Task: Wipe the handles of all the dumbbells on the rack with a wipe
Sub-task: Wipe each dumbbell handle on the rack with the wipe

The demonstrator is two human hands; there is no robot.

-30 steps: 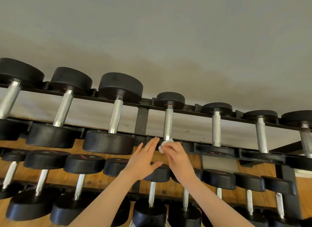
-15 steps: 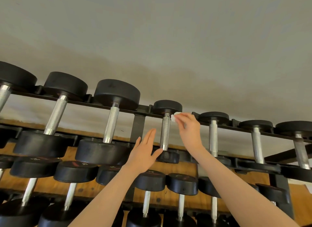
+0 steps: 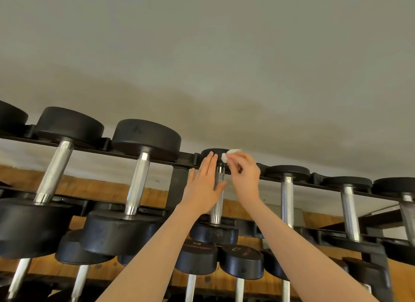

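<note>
Along the black metal rack stand rows of black round dumbbells with silver knurled handles. At the small dumbbell's silver handle, the left hand lies flat with straight fingers beside the bar. The right hand pinches a crumpled white wipe at the handle's top end.
</note>
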